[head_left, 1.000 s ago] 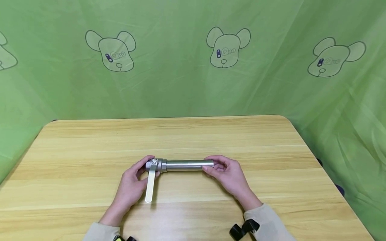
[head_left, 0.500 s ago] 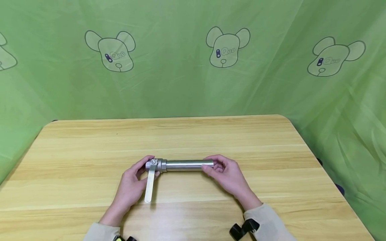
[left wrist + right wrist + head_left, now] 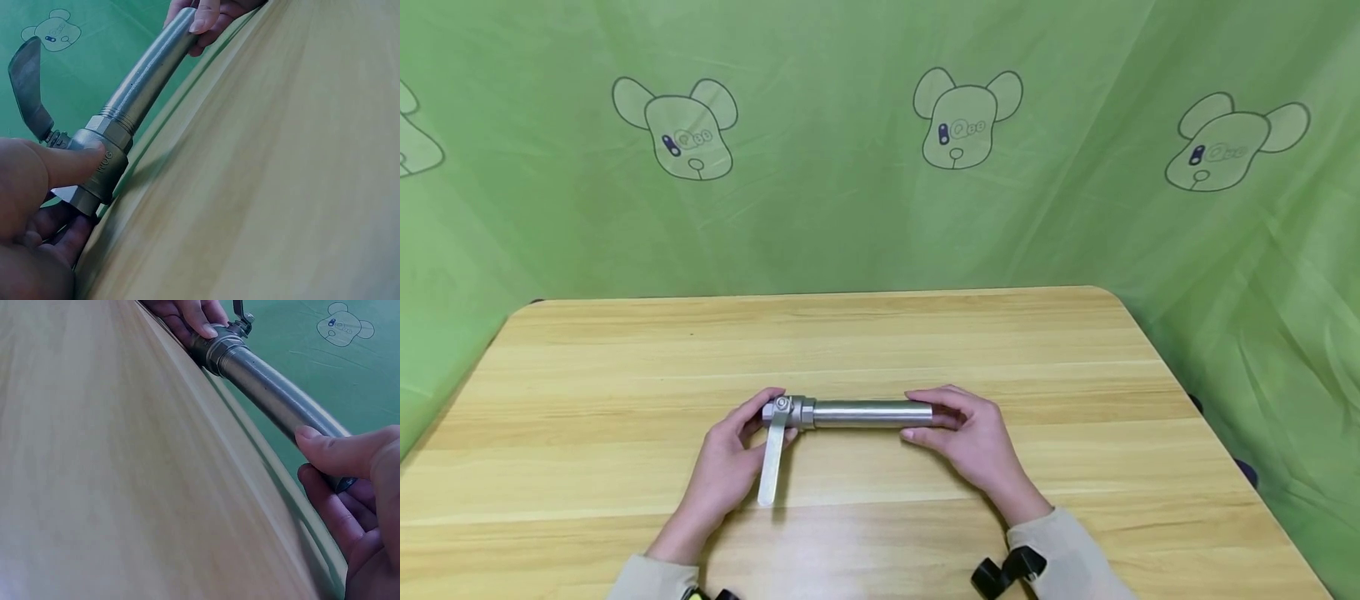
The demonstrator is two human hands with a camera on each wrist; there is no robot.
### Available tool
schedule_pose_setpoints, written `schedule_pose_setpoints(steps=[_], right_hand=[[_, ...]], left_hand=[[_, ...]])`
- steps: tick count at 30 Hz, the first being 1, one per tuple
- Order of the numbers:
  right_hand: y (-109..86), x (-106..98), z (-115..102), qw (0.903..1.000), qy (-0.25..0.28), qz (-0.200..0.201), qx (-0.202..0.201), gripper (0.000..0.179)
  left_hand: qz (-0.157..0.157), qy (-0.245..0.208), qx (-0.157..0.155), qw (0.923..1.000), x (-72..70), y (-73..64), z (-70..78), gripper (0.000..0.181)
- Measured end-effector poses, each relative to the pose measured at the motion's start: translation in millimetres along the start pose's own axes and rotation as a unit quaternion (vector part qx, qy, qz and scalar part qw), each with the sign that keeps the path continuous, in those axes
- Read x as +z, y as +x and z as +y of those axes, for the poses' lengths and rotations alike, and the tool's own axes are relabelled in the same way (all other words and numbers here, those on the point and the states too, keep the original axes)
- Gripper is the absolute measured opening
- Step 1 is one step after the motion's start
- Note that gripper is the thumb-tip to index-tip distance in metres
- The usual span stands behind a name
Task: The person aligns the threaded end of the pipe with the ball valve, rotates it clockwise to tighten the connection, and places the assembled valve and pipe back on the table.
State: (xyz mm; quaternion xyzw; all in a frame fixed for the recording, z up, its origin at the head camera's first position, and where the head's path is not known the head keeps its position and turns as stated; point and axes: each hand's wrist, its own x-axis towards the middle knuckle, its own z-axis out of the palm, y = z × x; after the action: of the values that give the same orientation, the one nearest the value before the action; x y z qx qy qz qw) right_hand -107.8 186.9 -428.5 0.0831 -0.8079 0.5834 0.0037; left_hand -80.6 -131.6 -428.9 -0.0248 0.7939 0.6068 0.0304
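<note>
A steel ball valve [image 3: 786, 412] with a long flat lever [image 3: 772, 462] is joined to a straight metal pipe [image 3: 865, 413], which extends to the right. My left hand [image 3: 726, 458] grips the valve body, its thumb lying across the raised lettering in the left wrist view. The lever points toward me in the head view. Around the pipe's free right end, my right hand [image 3: 973, 433] has its thumb at the near edge and fingers at the far side and underneath. In the right wrist view, the thumb [image 3: 331, 450] overlaps the pipe close to its open end.
Valve and pipe are close over a light wood table [image 3: 880, 342] with rounded far corners. Behind it hangs a green curtain [image 3: 820, 217] printed with bear heads. Black wrist-worn devices [image 3: 1009, 571] are at both sleeves.
My right thumb has slid off the pipe's top to its near edge, and the thumb and forefinger have spread wider apart. My left hand and the valve stay nearly still.
</note>
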Motion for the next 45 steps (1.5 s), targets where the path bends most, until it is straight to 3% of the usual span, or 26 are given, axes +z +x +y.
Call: schedule_pose_setpoints(steps=[8,20,32,36,42,45], right_hand=[[-2.1,-0.1,-3.5,0.999,0.005,-0.005,0.043,0.044],[0.5,1.1,-2.5,0.9982,-0.029,-0.004,0.053,0.038],[1.8,2.2,-5.8,0.9965,0.003,-0.017,0.081,0.037],[2.1,1.3,-6.0,0.9964,0.002,-0.022,0.082,0.04],[1.1,-0.1,-4.4,0.9977,-0.004,-0.027,0.062,0.063],[0.1,0.3,-4.0,0.9986,-0.018,-0.02,0.046,0.055]], left_hand=[[-0.002,0.0,-0.006,1.0,-0.1,0.3,-0.4,0.064],[0.004,0.004,0.002,1.0,0.9,1.1,-0.4,0.061],[0.006,0.009,-0.002,0.9999,0.6,0.6,1.2,0.064],[0.006,0.009,-0.003,0.9999,0.5,0.1,1.9,0.064],[0.008,0.017,-0.008,0.9998,0.2,-0.7,3.1,0.063],[0.007,0.015,-0.009,0.9998,0.1,-0.9,3.5,0.063]])
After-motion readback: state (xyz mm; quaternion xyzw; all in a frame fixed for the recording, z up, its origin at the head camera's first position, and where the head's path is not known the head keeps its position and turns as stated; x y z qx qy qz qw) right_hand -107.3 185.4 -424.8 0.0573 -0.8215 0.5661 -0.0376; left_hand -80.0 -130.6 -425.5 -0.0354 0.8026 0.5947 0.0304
